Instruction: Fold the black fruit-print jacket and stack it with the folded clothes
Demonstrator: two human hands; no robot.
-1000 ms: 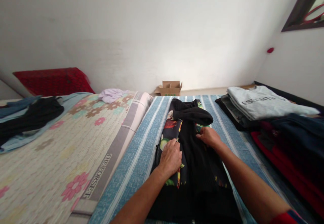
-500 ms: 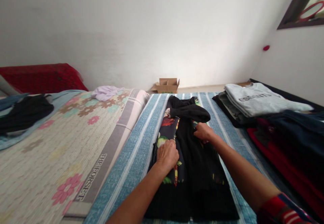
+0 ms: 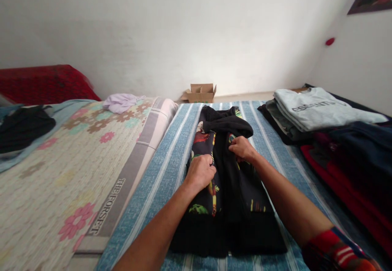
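Note:
A black jacket (image 3: 225,234) with a colourful printed pattern lies lengthwise on the blue striped bed cover (image 3: 159,173), its dark hood bunched at the far end. My left hand (image 3: 201,173) is closed on the printed fold along the jacket's left side, fingers curled under and partly hidden. On the opposite side, my right hand (image 3: 242,148) pinches a printed fold just below the hood, toward the jacket's middle. Plain black fabric shows between both hands.
To the right are stacked clothes, with a light grey sweatshirt (image 3: 318,109) on top and dark and red garments (image 3: 330,177) nearer. A floral mat (image 3: 101,156) covers the left bed, bearing a lilac cloth (image 3: 121,102). An open cardboard box (image 3: 200,94) stands by the wall.
My right hand has drawn the printed right fold inward, so more of that printed panel shows. My left hand keeps its hold on the left fold. The view has shifted slightly.

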